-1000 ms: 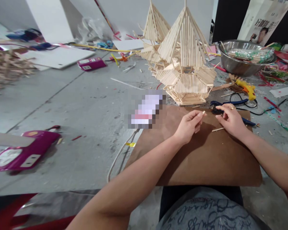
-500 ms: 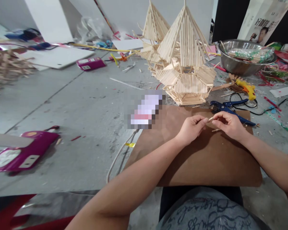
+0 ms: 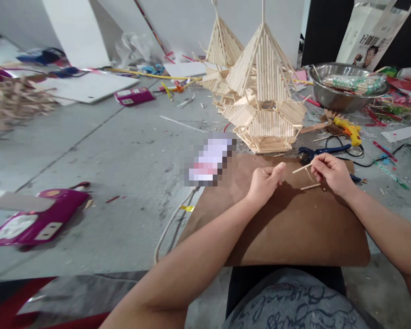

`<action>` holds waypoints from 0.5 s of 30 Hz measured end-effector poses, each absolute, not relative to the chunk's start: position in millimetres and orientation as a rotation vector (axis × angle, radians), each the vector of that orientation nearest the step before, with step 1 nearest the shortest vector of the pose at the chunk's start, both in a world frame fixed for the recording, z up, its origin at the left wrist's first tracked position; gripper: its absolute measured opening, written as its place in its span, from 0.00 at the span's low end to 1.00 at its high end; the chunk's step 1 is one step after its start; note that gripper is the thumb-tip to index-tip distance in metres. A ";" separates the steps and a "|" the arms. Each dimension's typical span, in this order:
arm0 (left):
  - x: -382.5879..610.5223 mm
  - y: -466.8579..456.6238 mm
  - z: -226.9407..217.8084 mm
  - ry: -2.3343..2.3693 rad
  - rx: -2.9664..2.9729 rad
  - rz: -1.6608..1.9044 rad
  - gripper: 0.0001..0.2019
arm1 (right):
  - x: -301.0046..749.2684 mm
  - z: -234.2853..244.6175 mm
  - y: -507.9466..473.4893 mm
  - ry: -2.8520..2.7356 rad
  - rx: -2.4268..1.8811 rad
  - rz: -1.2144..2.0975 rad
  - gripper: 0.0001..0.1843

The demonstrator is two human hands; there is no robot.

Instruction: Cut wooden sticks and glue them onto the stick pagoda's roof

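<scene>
I'm seeing the right hand (image 3: 333, 174) pinching a thin wooden stick (image 3: 302, 168) between thumb and fingertips, fingers closed on its near end, the free end pointing left toward the left hand (image 3: 265, 183). The left hand is curling into a loose fist with the thumb sticking up, just apart from the stick's tip. Whether anything is sitting inside that fist I cannot tell. Both hands are hovering over the far part of a brown board (image 3: 287, 233) that is lying on the grey floor in front of me. A second short stick (image 3: 310, 186) is lying on the board just under the right hand. Past the board's far edge, blue pliers (image 3: 324, 151) are resting close behind the right hand. Beyond them a stick-built tower model (image 3: 265, 105) is standing upright, with a yellow glue gun (image 3: 348, 129) lying to its right and a steel bowl (image 3: 339, 98) sitting farther back
</scene>
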State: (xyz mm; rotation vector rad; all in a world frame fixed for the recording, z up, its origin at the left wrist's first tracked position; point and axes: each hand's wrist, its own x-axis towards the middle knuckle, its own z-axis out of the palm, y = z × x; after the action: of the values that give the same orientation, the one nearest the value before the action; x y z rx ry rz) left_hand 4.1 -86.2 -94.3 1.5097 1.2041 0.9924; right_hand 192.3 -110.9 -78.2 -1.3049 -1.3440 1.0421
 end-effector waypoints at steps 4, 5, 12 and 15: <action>7.9 -90.2 -88.5 1.112 1.615 0.998 0.22 | 192.4 -76.0 -111.6 -1.362 -1.321 1.054 0.17; 9.4 -91.6 -87.0 1.060 1.645 0.966 0.19 | 192.1 -75.6 -111.9 -1.372 -1.327 1.055 0.17; 15.0 -95.0 -76.9 0.967 1.822 0.708 0.13 | 191.5 -76.8 -109.3 -1.414 -1.282 1.039 0.17; 12.3 -90.0 -72.6 1.068 1.803 0.900 0.10 | 198.8 -75.6 -105.4 -1.428 -1.316 0.906 0.18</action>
State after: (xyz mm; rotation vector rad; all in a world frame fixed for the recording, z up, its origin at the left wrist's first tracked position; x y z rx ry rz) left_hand 12.3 -90.0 -72.6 1.8031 1.0675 0.8997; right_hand 198.8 -105.4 -75.6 -1.3164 -1.4277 0.9060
